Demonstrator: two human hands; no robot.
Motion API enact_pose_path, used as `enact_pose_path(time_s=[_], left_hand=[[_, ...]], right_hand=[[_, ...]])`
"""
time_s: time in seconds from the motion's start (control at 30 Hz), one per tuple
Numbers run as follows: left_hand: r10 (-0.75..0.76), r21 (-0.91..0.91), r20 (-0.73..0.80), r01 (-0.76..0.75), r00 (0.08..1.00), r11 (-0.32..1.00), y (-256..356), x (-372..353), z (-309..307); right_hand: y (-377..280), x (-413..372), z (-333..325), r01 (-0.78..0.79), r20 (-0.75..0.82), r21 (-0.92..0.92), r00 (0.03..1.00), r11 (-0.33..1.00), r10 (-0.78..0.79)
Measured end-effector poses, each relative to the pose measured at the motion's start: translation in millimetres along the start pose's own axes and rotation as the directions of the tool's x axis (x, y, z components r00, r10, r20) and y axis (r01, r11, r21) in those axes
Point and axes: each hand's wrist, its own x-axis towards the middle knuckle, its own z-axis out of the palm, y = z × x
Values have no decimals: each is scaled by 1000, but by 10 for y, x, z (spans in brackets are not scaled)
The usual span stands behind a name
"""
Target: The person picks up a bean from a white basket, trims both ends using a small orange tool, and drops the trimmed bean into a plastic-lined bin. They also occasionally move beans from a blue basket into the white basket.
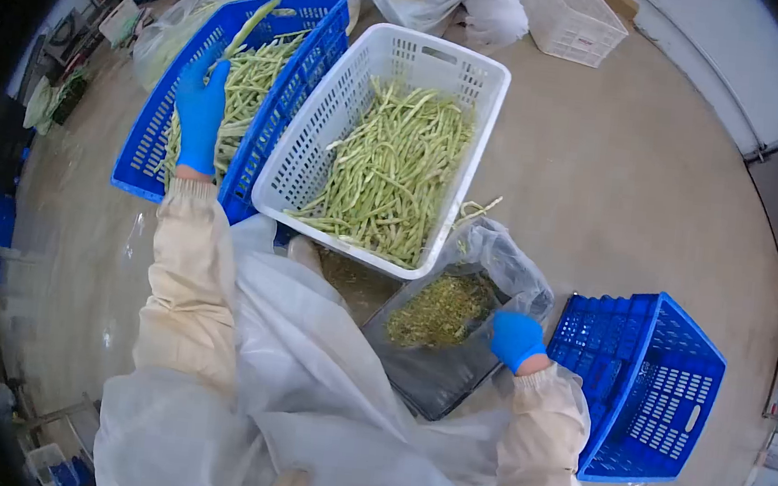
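Note:
My left hand (200, 117), in a blue glove, is over the blue basket (146, 163) of green beans at upper left. A long green bean (249, 28) sticks up from its fingertips, larger than the beans (253, 80) lying below. My right hand (517, 341), also gloved in blue, is closed beside the clear plastic bag (528, 273); its fingers curl out of sight, so what they hold is hidden. Chopped green trimmings (441, 312) lie in the bag, over a dark tray (437, 379). Between my hands, a white basket (265, 184) holds a heap of green beans (396, 169).
Stacked blue baskets (656, 391) stand to the right on the floor (621, 172). Another white basket (579, 22) is at the top. A person in pale coveralls (468, 2) is beyond the beans, near a large clear bag (169, 44) at upper left.

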Motion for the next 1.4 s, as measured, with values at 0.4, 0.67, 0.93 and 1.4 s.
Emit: enact_pose_path(time_s=[0.4, 0.67, 0.93, 1.4], left_hand=[[453, -316, 891, -671, 33, 670, -609, -2571, 2807], [427, -246, 903, -756, 50, 606, -630, -2830, 3204], [-81, 53, 964, 117, 255, 992, -613, -2788, 3109], [-169, 185, 967, -68, 188, 980, -661, -2886, 3039]], right_hand=[[-400, 420, -716, 48, -92, -59, 994, 997, -54], [-446, 417, -912, 34, -45, 48, 998, 998, -32], [-468, 380, -864, 49, -68, 52, 997, 997, -46], [-443, 372, -826, 68, -101, 27, 993, 997, -65]])
